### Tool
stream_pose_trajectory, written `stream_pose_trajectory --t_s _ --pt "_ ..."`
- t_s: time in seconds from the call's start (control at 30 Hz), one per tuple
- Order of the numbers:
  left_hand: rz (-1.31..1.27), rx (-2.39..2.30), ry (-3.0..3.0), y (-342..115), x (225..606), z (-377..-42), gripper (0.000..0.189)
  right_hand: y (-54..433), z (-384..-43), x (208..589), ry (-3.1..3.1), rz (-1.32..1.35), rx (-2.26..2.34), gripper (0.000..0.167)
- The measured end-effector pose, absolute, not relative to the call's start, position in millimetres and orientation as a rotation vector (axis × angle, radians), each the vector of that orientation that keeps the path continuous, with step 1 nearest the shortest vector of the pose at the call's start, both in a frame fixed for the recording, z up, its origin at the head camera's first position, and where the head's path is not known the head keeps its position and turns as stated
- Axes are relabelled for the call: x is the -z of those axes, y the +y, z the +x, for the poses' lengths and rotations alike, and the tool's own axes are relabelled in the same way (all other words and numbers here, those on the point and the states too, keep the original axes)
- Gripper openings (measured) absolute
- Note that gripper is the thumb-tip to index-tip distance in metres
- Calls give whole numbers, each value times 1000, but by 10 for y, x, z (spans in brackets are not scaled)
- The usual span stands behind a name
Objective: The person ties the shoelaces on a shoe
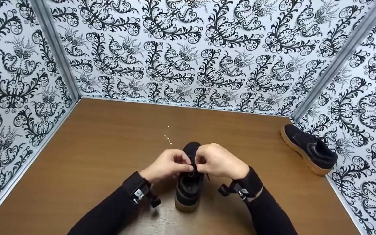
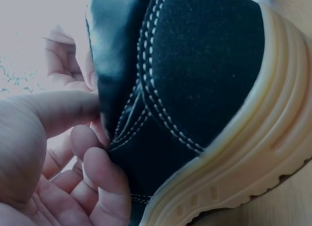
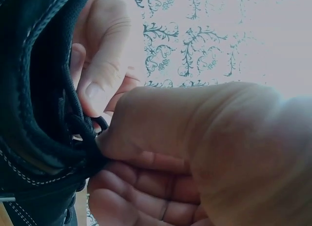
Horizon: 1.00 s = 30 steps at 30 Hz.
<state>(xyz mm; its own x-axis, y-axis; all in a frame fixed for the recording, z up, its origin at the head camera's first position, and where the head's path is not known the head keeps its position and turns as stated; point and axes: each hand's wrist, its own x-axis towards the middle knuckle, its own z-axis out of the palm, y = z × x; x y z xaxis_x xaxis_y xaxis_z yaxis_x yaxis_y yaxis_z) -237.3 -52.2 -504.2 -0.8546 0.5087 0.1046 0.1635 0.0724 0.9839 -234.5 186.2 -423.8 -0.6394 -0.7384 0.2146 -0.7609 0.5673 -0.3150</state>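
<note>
A black shoe [image 1: 188, 195] with a tan sole stands upright on the table, its toe away from me. Both hands meet over its lacing. In the right wrist view, a black shoelace [image 3: 73, 96] runs along the shoe's opening. My left hand [image 1: 168, 164] pinches the lace between thumb and forefinger from the left. From the other side my right hand [image 1: 222, 161] pinches the lace too, its thumb and forefinger closed at the tongue. The left wrist view shows the shoe's stitched side [image 2: 204, 65], which hides the lacing there.
A second black shoe [image 1: 308, 148] with a tan sole lies at the right edge of the brown table [image 1: 109, 130], by the wall. Patterned panels [image 1: 175, 58] enclose the table at the back and sides. Small bright specks [image 1: 169, 139] show beyond the near shoe.
</note>
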Motion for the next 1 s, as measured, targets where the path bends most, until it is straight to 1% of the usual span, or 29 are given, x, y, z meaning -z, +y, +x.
stream_pose_trajectory --t_s 0.2,0.4,0.7,1.0 --pt "676 -1853 2085 -516 5032 -2376 17 1879 -2380 4278 -2659 1389 -599 14" --pt "687 -1861 2092 -519 5049 -2383 19 1901 -2410 4280 -2681 1411 -673 14" --pt "689 -1878 2080 -526 5073 -2387 20 1870 -2390 4255 -2765 1253 -719 15" --pt "704 -1878 2099 -528 5075 -2389 18 1840 -2384 4276 -2743 1227 -753 17"
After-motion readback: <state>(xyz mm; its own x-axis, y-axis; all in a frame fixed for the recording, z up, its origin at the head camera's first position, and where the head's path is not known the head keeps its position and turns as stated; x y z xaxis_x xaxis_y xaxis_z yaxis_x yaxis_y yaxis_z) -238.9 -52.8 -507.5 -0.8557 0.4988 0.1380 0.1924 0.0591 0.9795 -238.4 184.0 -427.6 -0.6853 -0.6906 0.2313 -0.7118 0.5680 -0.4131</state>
